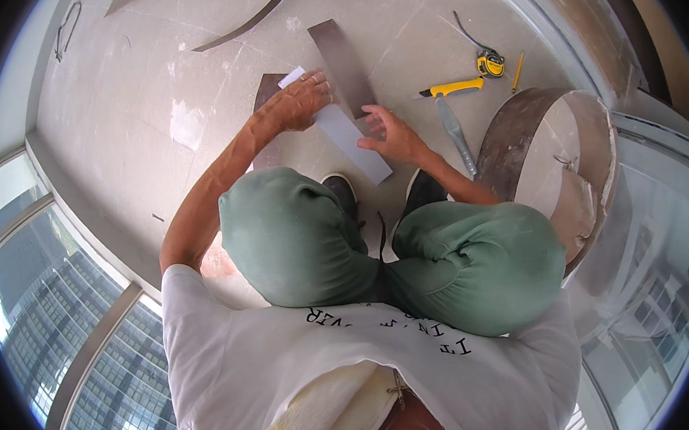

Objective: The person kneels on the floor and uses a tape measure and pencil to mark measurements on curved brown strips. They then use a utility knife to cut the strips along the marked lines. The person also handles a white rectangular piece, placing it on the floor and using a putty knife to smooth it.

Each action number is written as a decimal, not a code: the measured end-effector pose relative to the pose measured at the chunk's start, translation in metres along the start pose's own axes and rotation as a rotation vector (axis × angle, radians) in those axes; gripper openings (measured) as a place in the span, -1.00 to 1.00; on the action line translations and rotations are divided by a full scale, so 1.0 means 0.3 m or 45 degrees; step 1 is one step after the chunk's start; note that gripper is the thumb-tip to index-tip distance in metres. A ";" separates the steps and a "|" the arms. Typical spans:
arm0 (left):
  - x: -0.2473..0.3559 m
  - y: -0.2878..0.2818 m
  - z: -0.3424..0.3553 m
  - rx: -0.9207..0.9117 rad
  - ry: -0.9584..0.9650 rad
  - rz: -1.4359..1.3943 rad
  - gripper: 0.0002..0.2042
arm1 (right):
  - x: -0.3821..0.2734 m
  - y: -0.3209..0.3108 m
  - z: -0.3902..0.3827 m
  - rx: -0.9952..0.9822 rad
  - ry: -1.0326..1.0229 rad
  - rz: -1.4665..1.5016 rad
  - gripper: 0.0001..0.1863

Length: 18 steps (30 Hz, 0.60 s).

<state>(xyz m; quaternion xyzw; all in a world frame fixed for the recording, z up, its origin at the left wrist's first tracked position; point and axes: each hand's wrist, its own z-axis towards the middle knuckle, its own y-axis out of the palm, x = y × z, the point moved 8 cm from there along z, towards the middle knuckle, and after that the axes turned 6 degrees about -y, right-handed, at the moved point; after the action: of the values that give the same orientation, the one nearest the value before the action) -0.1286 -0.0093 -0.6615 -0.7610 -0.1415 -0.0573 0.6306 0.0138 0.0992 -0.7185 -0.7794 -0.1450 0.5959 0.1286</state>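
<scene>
A flat white strip [353, 140] lies slantwise on the floor in front of my feet. My left hand [298, 103] is across its upper part, fingers bent over it and covering a stretch of it; the thumb is hidden. To the right, my right hand [395, 135] has its fingers apart and holds nothing. Its fingertips are by the lower end of a dark brown strip [339, 63], and its thumb is close to the white strip's edge. Another brown piece [266, 89] lies partly under my left hand and forearm.
Right of my hands lie a yellow utility knife [455, 87], a grey metal tool [455, 131], a tape measure [490, 63] and a yellow pencil [518, 72]. A large curled brown strip [507, 136] stands by my right knee. A curved strip [251, 26] lies farther off. Windows line the left.
</scene>
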 end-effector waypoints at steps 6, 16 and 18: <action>-0.187 -0.117 0.091 -0.104 -0.075 0.158 -0.39 | -0.068 0.063 -0.067 0.318 -0.246 -0.315 -0.02; -0.317 -0.089 0.242 0.055 -0.228 0.305 -0.28 | -0.066 0.000 0.068 0.457 -0.073 -0.574 -0.17; -0.444 -0.058 0.221 0.273 -0.519 -0.153 -0.25 | -0.047 0.015 0.087 0.387 -0.014 -0.603 -0.18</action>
<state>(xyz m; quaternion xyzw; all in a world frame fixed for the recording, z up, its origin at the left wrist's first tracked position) -0.2667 0.0392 -0.6938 -0.6757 -0.3162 0.0752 0.6617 -0.0144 0.0905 -0.7143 -0.6923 -0.2327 0.5683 0.3789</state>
